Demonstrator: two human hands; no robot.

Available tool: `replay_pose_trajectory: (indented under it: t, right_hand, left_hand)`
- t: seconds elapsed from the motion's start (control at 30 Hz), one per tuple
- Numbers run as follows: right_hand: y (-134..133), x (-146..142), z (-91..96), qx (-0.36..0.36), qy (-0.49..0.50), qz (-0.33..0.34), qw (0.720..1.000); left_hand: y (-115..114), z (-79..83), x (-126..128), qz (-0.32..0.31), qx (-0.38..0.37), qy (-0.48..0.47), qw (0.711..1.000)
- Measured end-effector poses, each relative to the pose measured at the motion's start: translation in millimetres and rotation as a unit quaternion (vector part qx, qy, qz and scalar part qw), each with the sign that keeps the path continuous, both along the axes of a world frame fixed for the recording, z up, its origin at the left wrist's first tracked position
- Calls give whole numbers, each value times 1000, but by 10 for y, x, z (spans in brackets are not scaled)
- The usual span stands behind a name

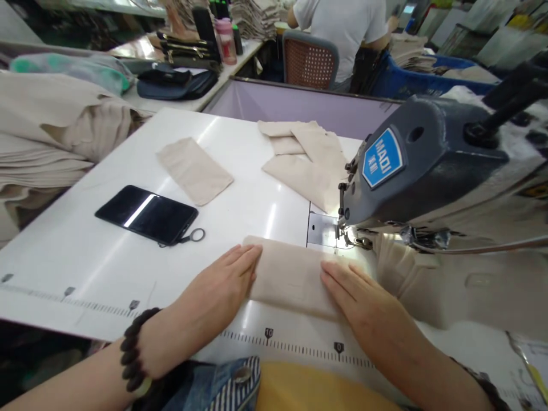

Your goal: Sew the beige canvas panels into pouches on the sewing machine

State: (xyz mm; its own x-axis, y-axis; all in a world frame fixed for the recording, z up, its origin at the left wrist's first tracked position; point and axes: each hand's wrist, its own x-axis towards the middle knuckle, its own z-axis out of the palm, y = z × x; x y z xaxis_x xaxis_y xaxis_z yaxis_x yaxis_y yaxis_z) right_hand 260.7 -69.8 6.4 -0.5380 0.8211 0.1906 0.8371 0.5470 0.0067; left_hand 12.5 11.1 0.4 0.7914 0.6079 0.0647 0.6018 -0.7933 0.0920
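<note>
A folded beige fabric piece point(291, 279) lies on the white sewing table just in front of the needle area. At its left end, my left hand point(233, 279) is closed on the edge, fingers together and thumb mostly hidden. My right hand point(363, 297) rests on top of the right end, its fingers stretched out flat on the cloth. Beyond them, the dark grey sewing machine head point(436, 154) has its lit needle and presser foot point(342, 228) over a metal plate point(321, 229).
Left of my hands lie a black phone point(148, 214) with a ring strap and a small beige fabric piece point(194, 171). More beige pieces point(303, 154) lie behind the needle. Stacked cloth point(38, 154) borders the left side. A person in white point(342, 28) sits beyond the purple partition point(295, 105).
</note>
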Motion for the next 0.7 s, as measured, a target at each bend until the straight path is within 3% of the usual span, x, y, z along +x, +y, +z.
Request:
replay_pose_trajectory:
  t: [0.1,0.3,0.53,0.7]
  right_hand:
    - [46,-61,17,-25,26,-29,999]
    - [70,-266,27,-63,14,-85,994]
    - [30,-309,-96,-57,17,-109,992]
    - [-1,-262,-190,-79,40,-114,989]
  left_hand:
    - [13,74,50,-26,22,42,999]
    - [24,193,202,-15,24,73,997]
    - [24,-83,338,-80,53,11,995]
    - [-45,-161,366,-71,64,-6,995]
